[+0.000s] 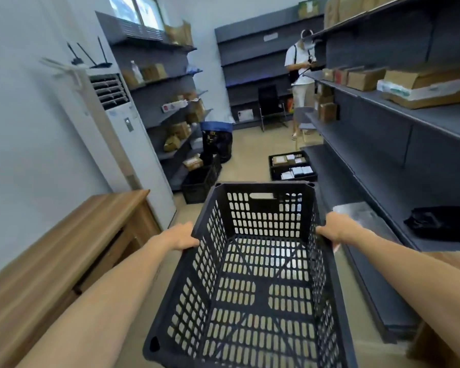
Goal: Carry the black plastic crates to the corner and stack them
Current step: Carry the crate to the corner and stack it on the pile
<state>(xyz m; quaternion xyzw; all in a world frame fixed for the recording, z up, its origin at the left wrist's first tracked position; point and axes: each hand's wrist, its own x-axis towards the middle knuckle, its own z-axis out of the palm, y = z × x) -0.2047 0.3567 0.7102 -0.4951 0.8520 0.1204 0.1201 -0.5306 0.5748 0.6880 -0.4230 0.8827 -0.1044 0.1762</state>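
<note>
1. Crate (252,277): black, full of holes, nothing in it. It's up off the floor, right in front, w/ one hand on each long side.
2. Left hand (182,236): grips the crate's left rim. Thumb lies on top of the rim; fingers go down the outside, can't see them.
3. Right hand (335,229): grips the right rim, fingers curled over the edge.
4. Wood desk (64,248) is close on the left. Grey shelf (383,166) runs along the right side, w/ a black cloth (441,221) on a low board.
5. Floor ahead: 2nd crate (201,183) on the left by the shelf foot, looks empty. 3rd crate (292,166) is more to the right, w/ small boxes in it.
6. Tall white AC (133,144) stands by the left wall.
7. Black bag w/ blue top (217,140) sits past the 2nd crate.
8. Far back: a person (302,81) in white stands by the right shelf. A black chair (271,104) is near them.
</note>
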